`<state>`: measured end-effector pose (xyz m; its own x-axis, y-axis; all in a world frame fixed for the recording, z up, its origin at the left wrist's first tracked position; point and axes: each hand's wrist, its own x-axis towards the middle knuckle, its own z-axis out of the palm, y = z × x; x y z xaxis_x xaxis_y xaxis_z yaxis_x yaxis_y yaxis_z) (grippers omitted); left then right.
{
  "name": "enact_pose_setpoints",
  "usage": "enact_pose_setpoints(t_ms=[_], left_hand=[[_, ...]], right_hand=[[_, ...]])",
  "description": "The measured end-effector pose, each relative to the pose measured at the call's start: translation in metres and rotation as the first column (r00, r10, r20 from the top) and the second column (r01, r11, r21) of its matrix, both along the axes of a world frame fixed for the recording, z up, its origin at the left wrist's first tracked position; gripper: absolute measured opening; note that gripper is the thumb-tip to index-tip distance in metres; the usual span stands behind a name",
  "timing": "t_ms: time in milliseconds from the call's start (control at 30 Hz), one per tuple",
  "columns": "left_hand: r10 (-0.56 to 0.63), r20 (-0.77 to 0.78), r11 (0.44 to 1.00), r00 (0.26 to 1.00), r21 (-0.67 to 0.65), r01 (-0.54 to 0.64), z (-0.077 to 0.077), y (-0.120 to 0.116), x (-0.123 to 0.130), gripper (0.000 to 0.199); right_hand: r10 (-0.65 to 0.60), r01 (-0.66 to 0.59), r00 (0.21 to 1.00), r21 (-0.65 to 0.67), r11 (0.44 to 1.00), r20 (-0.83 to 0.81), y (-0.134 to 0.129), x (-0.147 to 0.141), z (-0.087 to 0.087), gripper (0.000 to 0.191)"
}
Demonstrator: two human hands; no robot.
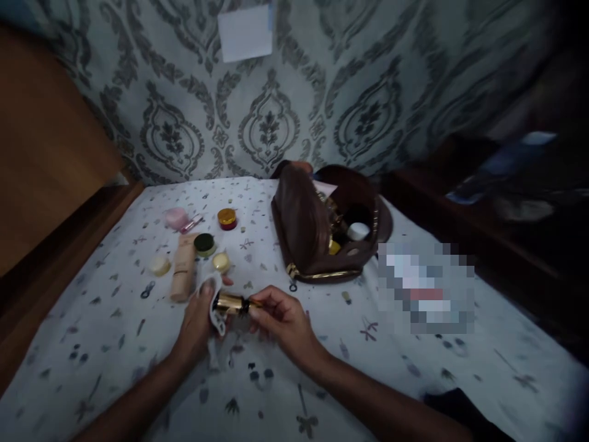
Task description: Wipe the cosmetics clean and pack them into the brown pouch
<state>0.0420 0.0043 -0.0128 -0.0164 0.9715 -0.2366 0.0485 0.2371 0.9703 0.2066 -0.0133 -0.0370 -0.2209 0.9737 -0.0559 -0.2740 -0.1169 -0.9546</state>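
Note:
Low in the middle of the head view, a shiny gold cosmetic bottle with a black neck lies sideways between my hands. My left hand is closed around a white cloth, which is wrapped against the bottle's wide left end. The fingertips of my right hand pinch the bottle's narrow right end. Just beyond my left hand lie a beige squeeze tube, a small round cream-lidded jar and a dark green-lidded jar.
A brown zippered bag stands open at the back, with a white-lidded jar inside. Nearby are a red-and-gold jar, a pink round item and a pale round jar. A pixelated item lies right. Wooden edges flank the bed.

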Motion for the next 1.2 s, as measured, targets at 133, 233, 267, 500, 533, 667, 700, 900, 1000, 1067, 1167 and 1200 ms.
enact_pose_setpoints(t_ms=[133,233,267,500,533,667,700,900,1000,1067,1167,1200], left_hand=[[-0.051,-0.083,0.996,0.995,0.075,0.057,-0.005,0.002,-0.008,0.062],[-0.001,-0.107,0.989,0.994,0.150,0.017,-0.007,0.002,-0.007,0.062],[0.023,-0.119,0.984,0.993,0.180,-0.001,-0.007,0.001,-0.006,0.061],[0.141,-0.293,0.941,0.946,0.335,-0.036,-0.002,-0.001,0.003,0.056],[0.157,-0.299,0.936,0.941,0.348,-0.046,-0.001,-0.002,0.004,0.055],[0.149,-0.315,0.930,0.937,0.368,-0.024,0.008,-0.003,0.016,0.051],[0.132,-0.324,0.932,0.937,0.363,-0.006,0.011,-0.003,0.019,0.050],[-0.005,-0.407,0.907,0.913,0.383,0.176,0.030,-0.001,0.048,0.043],[-0.114,-0.522,0.805,0.845,0.450,0.386,0.042,0.005,0.067,0.037],[-0.243,-0.648,0.682,0.722,0.416,0.602,0.050,0.011,0.083,0.040],[-0.312,-0.796,0.515,0.518,0.317,0.796,0.055,0.022,0.110,0.056],[-0.295,-0.827,0.491,0.478,0.298,0.819,0.054,0.025,0.118,0.061]], right_hand=[[0.005,-0.005,1.000,-0.020,1.000,-0.019,-0.004,0.000,0.003,0.044],[0.004,-0.005,1.000,-0.034,0.999,-0.026,-0.006,0.001,0.004,0.045],[0.005,-0.006,1.000,-0.039,0.999,-0.030,-0.006,0.001,0.004,0.047],[-0.047,0.046,0.998,-0.034,0.998,-0.044,-0.007,-0.001,0.002,0.049],[-0.066,0.065,0.997,-0.024,0.998,-0.042,-0.007,-0.001,0.004,0.048],[-0.160,0.159,0.987,0.048,0.986,0.016,-0.012,0.010,0.015,0.036],[-0.185,0.180,0.981,0.086,0.980,0.053,-0.014,0.016,0.020,0.030],[-0.483,0.287,0.826,0.520,0.804,0.291,-0.024,0.080,0.054,0.009],[-0.617,0.308,0.740,0.680,0.665,0.267,-0.023,0.123,0.073,0.015],[-0.693,0.325,0.664,0.727,0.605,0.281,-0.019,0.150,0.088,0.016],[-0.769,0.304,0.553,0.782,0.543,0.319,-0.008,0.181,0.110,0.017],[-0.781,0.280,0.532,0.803,0.527,0.327,-0.003,0.189,0.116,0.016]])
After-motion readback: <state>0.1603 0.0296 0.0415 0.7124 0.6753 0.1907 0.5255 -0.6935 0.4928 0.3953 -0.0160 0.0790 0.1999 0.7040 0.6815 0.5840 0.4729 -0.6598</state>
